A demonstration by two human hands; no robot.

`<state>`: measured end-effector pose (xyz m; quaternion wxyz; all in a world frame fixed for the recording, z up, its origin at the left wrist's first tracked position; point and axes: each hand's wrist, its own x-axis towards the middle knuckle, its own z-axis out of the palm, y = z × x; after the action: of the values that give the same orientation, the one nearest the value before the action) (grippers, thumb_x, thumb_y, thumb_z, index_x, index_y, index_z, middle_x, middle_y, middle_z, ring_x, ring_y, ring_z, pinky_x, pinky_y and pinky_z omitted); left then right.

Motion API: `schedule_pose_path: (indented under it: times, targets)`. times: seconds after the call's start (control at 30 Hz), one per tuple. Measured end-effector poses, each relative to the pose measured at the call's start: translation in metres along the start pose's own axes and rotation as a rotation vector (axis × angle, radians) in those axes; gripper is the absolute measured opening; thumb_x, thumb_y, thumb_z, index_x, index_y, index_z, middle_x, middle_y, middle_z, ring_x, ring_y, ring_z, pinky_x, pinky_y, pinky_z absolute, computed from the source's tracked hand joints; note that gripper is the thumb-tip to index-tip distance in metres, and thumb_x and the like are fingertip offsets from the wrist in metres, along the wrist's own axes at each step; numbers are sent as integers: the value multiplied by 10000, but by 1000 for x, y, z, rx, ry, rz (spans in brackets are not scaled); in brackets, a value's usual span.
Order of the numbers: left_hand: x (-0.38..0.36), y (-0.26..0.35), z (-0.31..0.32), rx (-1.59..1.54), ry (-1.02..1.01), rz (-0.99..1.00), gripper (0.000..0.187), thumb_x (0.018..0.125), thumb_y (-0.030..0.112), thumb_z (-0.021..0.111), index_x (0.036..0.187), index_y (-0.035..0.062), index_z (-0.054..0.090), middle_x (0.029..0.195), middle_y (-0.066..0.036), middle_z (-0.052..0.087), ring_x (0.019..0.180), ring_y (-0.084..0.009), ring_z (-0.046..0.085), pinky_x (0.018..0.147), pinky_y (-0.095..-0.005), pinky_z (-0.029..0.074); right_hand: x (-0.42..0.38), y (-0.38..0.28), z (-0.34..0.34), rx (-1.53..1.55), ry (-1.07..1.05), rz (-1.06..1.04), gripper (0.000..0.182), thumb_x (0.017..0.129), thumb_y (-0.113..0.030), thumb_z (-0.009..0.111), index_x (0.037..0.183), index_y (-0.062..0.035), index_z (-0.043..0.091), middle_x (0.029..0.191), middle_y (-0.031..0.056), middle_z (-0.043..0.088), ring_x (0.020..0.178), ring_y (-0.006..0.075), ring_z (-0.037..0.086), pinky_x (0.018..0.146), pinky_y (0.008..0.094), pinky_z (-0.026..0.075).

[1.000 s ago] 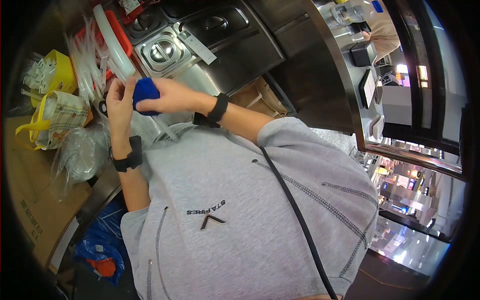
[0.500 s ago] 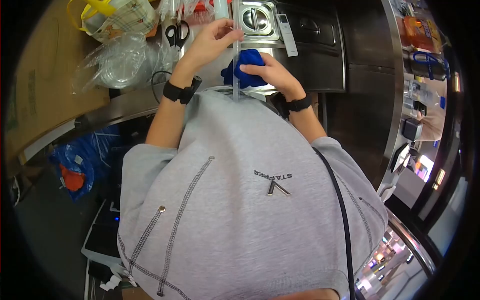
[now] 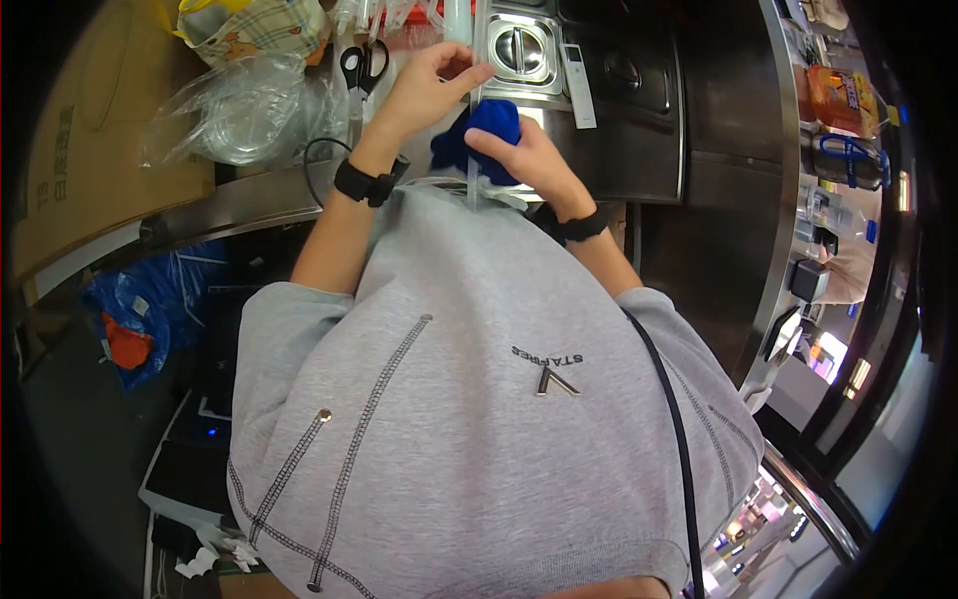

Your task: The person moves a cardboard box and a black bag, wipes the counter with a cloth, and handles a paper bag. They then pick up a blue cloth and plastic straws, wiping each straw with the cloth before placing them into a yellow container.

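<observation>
A narrow clear plastic strip [image 3: 474, 190] runs lengthwise in front of my chest, perhaps a panel seen edge-on. My left hand [image 3: 424, 92] pinches it, thumb and curled fingers meeting at its upper part. Lower down, my right hand [image 3: 529, 160] is closed on a blue cloth [image 3: 496, 125], pressed against the strip, with the thumb on top of the fabric. Some of the right fingers are hidden behind the cloth. Just beyond my hands sits a steel container with a lid [image 3: 521, 52], and a white remote control [image 3: 578, 88] lies beside it.
Black-handled scissors [image 3: 363, 68] and clear plastic lids in a bag [image 3: 239, 115] lie left of my hands. A cardboard box [image 3: 90, 150] takes up the far left. A dark steel counter [image 3: 723, 200] extends to the right, with bottles [image 3: 843, 100] along its ledge.
The blue cloth and my right hand have shifted slightly left, and the cloth is bunched differently. My left hand stays at the strip. The whole view has moved a little.
</observation>
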<state>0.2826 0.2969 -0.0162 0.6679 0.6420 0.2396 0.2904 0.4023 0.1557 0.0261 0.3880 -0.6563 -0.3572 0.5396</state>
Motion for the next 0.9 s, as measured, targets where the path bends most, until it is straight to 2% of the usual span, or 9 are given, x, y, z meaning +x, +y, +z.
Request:
schedule_pose_path:
  times: [0.3, 0.43, 0.53, 0.57, 0.67, 0.7, 0.8, 0.83, 0.9]
  targets:
    - [4, 11, -6, -194, 165, -52, 145, 900, 182, 675, 925, 46, 629, 799, 42, 596, 728, -34, 519, 665, -202, 415, -10, 2, 6, -62, -186, -4, 341, 809, -208, 742, 1066, -9, 638, 935, 20, 665, 846, 94, 593, 796, 265, 487]
    - [6, 15, -12, -244, 220, -14, 179, 917, 199, 649, 1006, 46, 623, 838, 39, 600, 742, -35, 522, 669, -205, 419, -12, -4, 8, -76, -207, -17, 336, 812, -200, 740, 1059, 2, 635, 931, 21, 660, 837, 96, 587, 789, 268, 487]
    - [3, 27, -10, -306, 262, -75, 215, 921, 201, 640, 1063, 41, 624, 864, 36, 605, 758, -38, 534, 678, -205, 426, -9, 11, 10, -22, -99, -55, 318, 831, -202, 732, 1057, 0, 634, 924, 17, 661, 819, 92, 592, 772, 262, 491]
    - [1, 27, -11, -319, 210, -61, 258, 923, 221, 635, 1097, 30, 621, 896, 24, 617, 778, -49, 551, 692, -212, 439, -7, 15, 11, 10, -48, -74, 313, 837, -203, 729, 1057, -1, 634, 921, 16, 661, 809, 90, 595, 764, 259, 493]
    - [-6, 13, -7, -7, 16, -50, 270, 921, 235, 632, 1091, 26, 625, 905, 9, 628, 795, -57, 565, 704, -221, 450, 1, 13, 13, 202, 104, -99, 298, 850, -216, 724, 1043, -7, 636, 908, 9, 659, 777, 70, 598, 707, 232, 494]
    - [-10, 15, -7, 27, -89, -89, 266, 921, 238, 624, 1068, 15, 623, 903, -3, 629, 806, -68, 573, 720, -229, 461, 3, 14, 12, 173, 156, -118, 278, 860, -220, 711, 1028, -12, 636, 881, 6, 657, 715, 56, 596, 626, 214, 490]
    - [-11, 7, -2, 19, -121, -126, 240, 921, 230, 619, 1023, 12, 625, 881, -8, 624, 801, -79, 578, 726, -239, 467, 5, 2, 10, -6, 126, -51, 261, 873, -217, 694, 1024, -13, 633, 831, 11, 657, 659, 58, 591, 562, 209, 479]
    - [-12, 2, 1, 61, -65, -103, 213, 954, 215, 564, 1017, 13, 585, 851, -13, 608, 788, -91, 572, 721, -248, 469, 2, -10, 12, -92, 138, -8, 247, 887, -221, 673, 1024, -21, 632, 782, 17, 653, 613, 68, 593, 521, 207, 467]
    - [-11, -4, 3, 7, 64, -42, 200, 977, 205, 513, 1033, 17, 553, 821, -13, 592, 762, -92, 560, 703, -252, 467, 4, -11, 14, 35, 193, -58, 240, 899, -232, 655, 1023, -29, 631, 784, 24, 657, 619, 79, 612, 519, 211, 477]
